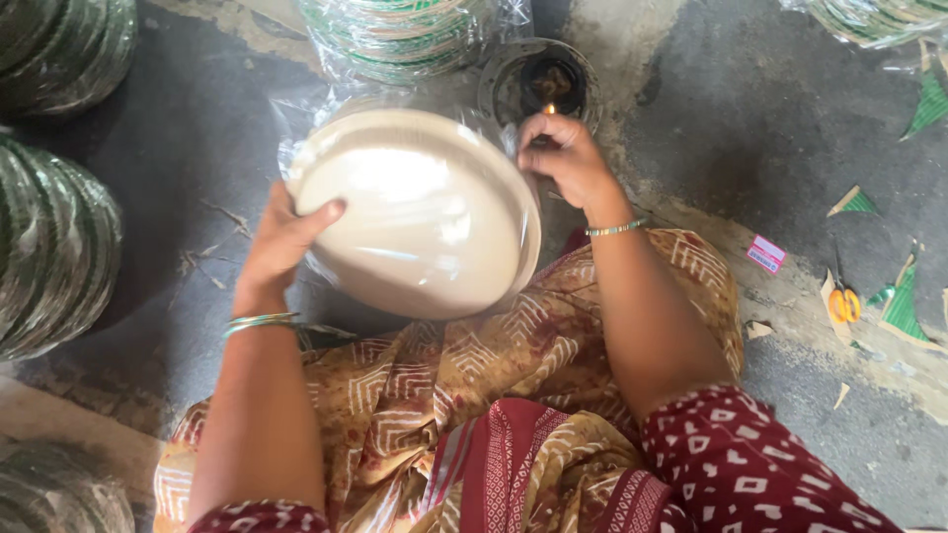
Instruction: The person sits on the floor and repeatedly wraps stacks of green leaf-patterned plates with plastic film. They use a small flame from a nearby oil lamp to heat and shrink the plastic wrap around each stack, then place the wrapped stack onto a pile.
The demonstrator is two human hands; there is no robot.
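Stack of pale round plates (415, 212) in clear plastic wrap (296, 123), tilted over my lap, underside facing me. My left hand (281, 237) grips the stack's left rim, thumb on the face. My right hand (563, 158) is closed, pinching the wrap at the right rim, just beside a small flame (549, 109) on a round metal holder (538, 84) on the floor. More wrapped stacks (54, 247) left and ahead. Orange scissors (842, 304) and green scraps lie to my right.

A floor workshop: bagged plate stacks (395, 35), paper scraps (854, 202) and scissors (842, 301) on concrete floor (770, 109).
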